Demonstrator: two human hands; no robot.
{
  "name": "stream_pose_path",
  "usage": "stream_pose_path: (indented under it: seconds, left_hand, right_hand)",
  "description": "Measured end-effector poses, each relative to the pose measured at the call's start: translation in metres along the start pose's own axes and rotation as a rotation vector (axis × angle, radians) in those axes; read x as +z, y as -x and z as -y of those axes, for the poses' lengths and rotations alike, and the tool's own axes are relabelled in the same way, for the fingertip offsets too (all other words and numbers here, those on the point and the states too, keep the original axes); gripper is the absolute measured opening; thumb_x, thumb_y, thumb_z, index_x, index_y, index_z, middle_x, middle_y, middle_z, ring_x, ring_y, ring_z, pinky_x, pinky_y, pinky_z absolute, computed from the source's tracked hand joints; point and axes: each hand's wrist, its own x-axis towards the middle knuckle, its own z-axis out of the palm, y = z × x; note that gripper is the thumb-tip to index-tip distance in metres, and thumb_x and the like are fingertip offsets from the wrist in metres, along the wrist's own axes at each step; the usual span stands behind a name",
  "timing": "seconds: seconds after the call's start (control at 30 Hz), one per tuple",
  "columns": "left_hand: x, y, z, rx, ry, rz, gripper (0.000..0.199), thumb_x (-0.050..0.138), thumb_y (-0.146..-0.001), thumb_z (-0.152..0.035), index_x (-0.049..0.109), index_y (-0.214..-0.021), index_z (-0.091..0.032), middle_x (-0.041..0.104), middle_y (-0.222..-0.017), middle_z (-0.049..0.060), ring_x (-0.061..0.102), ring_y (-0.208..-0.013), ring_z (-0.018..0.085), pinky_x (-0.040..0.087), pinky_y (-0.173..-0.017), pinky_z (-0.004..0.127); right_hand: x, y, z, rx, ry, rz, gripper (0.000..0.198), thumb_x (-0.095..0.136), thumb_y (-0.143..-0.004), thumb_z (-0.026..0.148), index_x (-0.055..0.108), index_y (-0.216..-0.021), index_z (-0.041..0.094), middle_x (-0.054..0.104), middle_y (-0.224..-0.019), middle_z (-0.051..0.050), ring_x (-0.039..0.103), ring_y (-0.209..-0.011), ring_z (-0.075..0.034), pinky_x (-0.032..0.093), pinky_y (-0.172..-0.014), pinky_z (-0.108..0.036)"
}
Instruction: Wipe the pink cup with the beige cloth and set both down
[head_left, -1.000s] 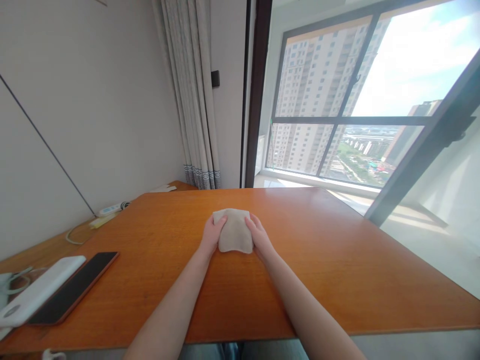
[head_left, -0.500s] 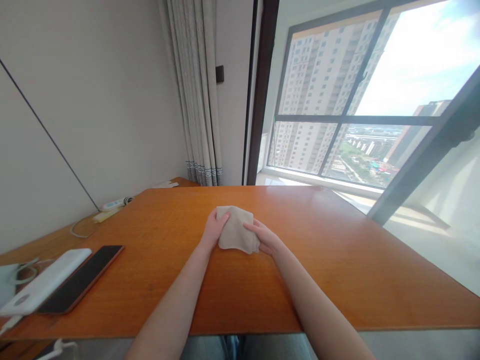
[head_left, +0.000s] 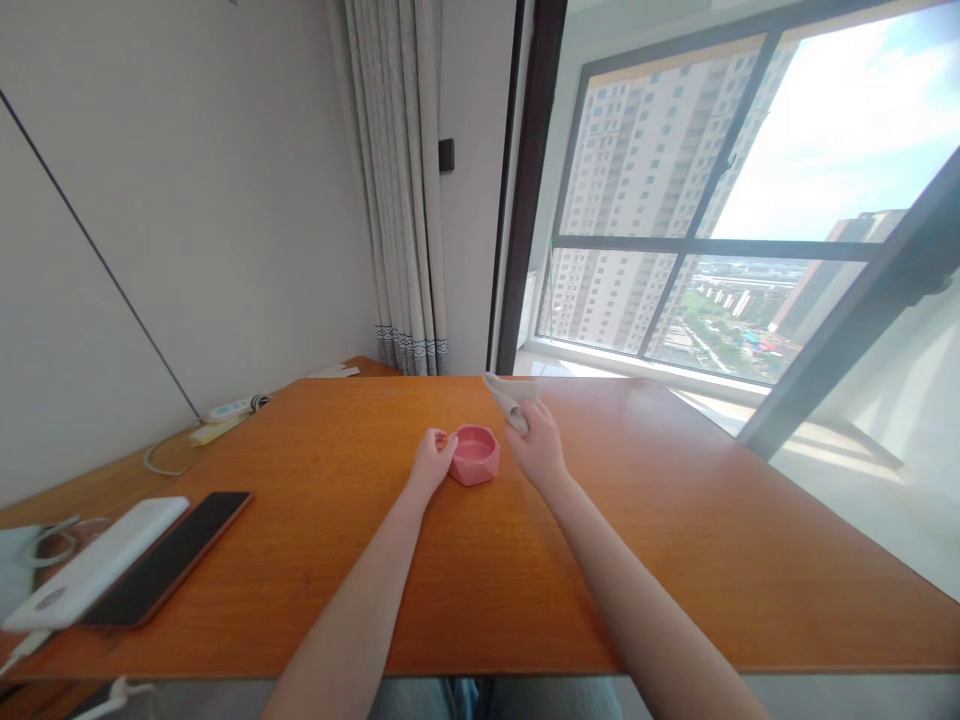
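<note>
A small faceted pink bowl (head_left: 474,465) stands upright on the wooden table, its opening facing up. At its left side, my left hand (head_left: 431,462) has curled fingers, with the thumb against the bowl near the rim; part of the grip is hard to make out. To the bowl's right, my right hand (head_left: 538,445) is closed around a pale grey cloth (head_left: 510,395). The cloth is bunched and raised beyond the bowl, pointing away to the left. Inside the bowl I see only pink surface.
A dark phone (head_left: 169,560) and a white power bank (head_left: 97,560) with a cable lie at the table's left edge. Behind them are a power strip (head_left: 229,411) and cords. The table (head_left: 675,540) borders a wall, a curtain (head_left: 401,200) and a large window.
The cloth, held in both hands before, has been lifted away to the far right by my right hand. My left hand has let go of it, and the pink bowl now shows.
</note>
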Motion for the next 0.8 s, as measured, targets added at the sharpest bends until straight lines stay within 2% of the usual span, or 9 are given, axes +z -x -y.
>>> stream_pose_path:
  seconds: [0.1,0.17,0.2,0.3,0.37,0.43,0.53,0.7,0.8]
  left_hand:
    - [0.005,0.003,0.006,0.013,-0.024,0.086,0.024,0.064,-0.068,-0.034,0.056,-0.084,-0.017,0.063,-0.086,0.006,0.059,-0.081,0.018,0.042,-0.079,0.031]
    - [0.005,0.005,0.007,0.037,-0.058,0.12,0.022,0.061,-0.071,-0.032,0.057,-0.086,-0.018,0.064,-0.09,0.007,0.059,-0.086,0.019,0.042,-0.082,0.032]
    - [0.005,0.005,0.007,0.047,-0.084,0.125,0.021,0.06,-0.072,-0.032,0.057,-0.087,-0.018,0.064,-0.091,0.007,0.059,-0.087,0.019,0.041,-0.083,0.032]
    - [0.004,0.006,0.005,0.061,-0.157,0.116,0.019,0.057,-0.075,-0.03,0.058,-0.09,-0.018,0.065,-0.094,0.007,0.058,-0.089,0.019,0.041,-0.084,0.032]
    - [0.004,0.006,0.004,0.059,-0.173,0.118,0.018,0.056,-0.075,-0.03,0.057,-0.09,-0.019,0.065,-0.094,0.007,0.058,-0.088,0.019,0.041,-0.083,0.032]
    - [0.003,0.007,0.003,0.049,-0.164,0.121,0.018,0.056,-0.076,-0.031,0.057,-0.089,-0.019,0.065,-0.095,0.008,0.059,-0.09,0.02,0.041,-0.084,0.032]
    - [0.006,0.011,0.001,0.036,-0.139,0.116,0.023,0.055,-0.078,-0.036,0.058,-0.092,-0.019,0.065,-0.101,0.01,0.058,-0.098,0.023,0.039,-0.09,0.036]
    - [0.023,0.021,-0.006,0.032,0.081,0.047,0.055,0.061,-0.075,-0.041,0.045,-0.122,-0.018,0.05,-0.13,0.015,0.046,-0.122,0.025,0.033,-0.101,0.037]
    - [0.034,0.028,-0.012,-0.149,0.312,0.078,0.07,0.062,-0.074,-0.044,0.03,-0.132,-0.022,0.053,-0.126,0.013,0.055,-0.111,0.023,0.044,-0.09,0.036]
  right_hand:
    - [0.017,0.003,0.006,-0.204,0.272,0.399,0.008,0.052,-0.071,0.018,0.057,-0.076,0.021,0.062,-0.086,-0.006,0.052,-0.091,-0.022,0.023,-0.101,-0.044]
    - [0.029,0.008,0.003,-0.204,0.317,0.587,0.006,0.052,-0.073,0.021,0.058,-0.076,0.021,0.062,-0.076,-0.003,0.055,-0.082,-0.021,0.018,-0.103,-0.047]
    - [0.034,0.01,0.001,-0.186,0.315,0.636,0.008,0.053,-0.074,0.024,0.059,-0.079,0.021,0.062,-0.074,-0.002,0.055,-0.079,-0.02,0.019,-0.102,-0.047]
    - [0.042,0.015,-0.007,-0.166,0.301,0.633,0.036,0.059,-0.073,0.035,0.056,-0.106,0.019,0.064,-0.085,-0.006,0.056,-0.083,-0.022,0.031,-0.092,-0.041]
    - [0.044,0.016,-0.009,-0.162,0.333,0.632,0.052,0.063,-0.07,0.034,0.051,-0.118,0.019,0.063,-0.094,-0.009,0.056,-0.086,-0.023,0.036,-0.082,-0.036]
    - [0.045,0.017,-0.009,-0.142,0.379,0.668,0.048,0.065,-0.068,0.03,0.054,-0.113,0.019,0.062,-0.094,-0.01,0.056,-0.085,-0.023,0.038,-0.072,-0.031]
    - [0.047,0.021,-0.01,-0.138,0.414,0.663,0.027,0.064,-0.072,0.03,0.06,-0.097,0.02,0.063,-0.088,-0.009,0.056,-0.081,-0.022,0.037,-0.066,-0.029]
    - [0.051,0.028,-0.019,-0.172,0.41,0.515,0.02,0.057,-0.08,0.036,0.06,-0.093,0.021,0.065,-0.09,-0.008,0.054,-0.086,-0.024,0.038,-0.074,-0.033]
    - [0.056,0.031,-0.021,-0.193,0.426,0.423,0.02,0.053,-0.083,0.03,0.058,-0.1,0.02,0.064,-0.093,-0.008,0.053,-0.091,-0.024,0.035,-0.084,-0.037]
